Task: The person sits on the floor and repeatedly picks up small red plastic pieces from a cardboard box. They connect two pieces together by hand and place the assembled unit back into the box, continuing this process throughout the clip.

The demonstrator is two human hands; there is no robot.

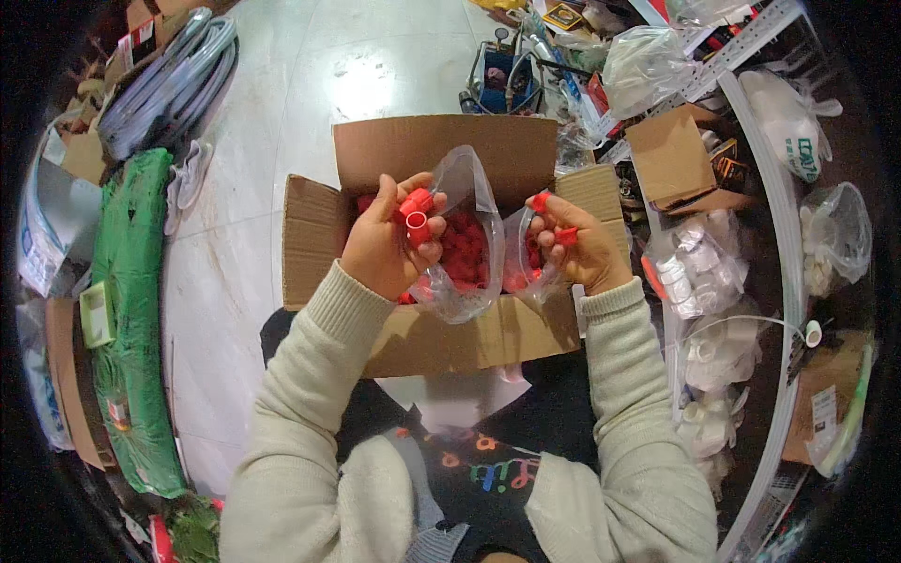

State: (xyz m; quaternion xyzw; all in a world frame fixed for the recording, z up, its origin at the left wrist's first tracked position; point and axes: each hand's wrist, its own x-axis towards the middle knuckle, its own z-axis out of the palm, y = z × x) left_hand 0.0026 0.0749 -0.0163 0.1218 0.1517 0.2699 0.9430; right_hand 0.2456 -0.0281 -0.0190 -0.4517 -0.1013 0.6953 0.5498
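My left hand [377, 235] is cupped around several short red plastic pipe fittings [417, 221]; the hollow end of one faces up. On the other side, my right hand [593, 249] has one red fitting [540, 202] at its fingertips and another held lower among the fingers. Between the hands stands the mouth of a clear plastic bag [477, 174], its edge close to both. Many more red fittings [463, 251] fill the bag. It sits inside an open cardboard box [469, 342] with its flaps folded out.
A green wrapped bundle [136, 328] and coiled clear hose [174, 89] lie to the left. On the right are a smaller open carton [668, 161], bags of white fittings [721, 352] and a white metal rail [784, 225]. A blue device [502, 80] stands beyond the box.
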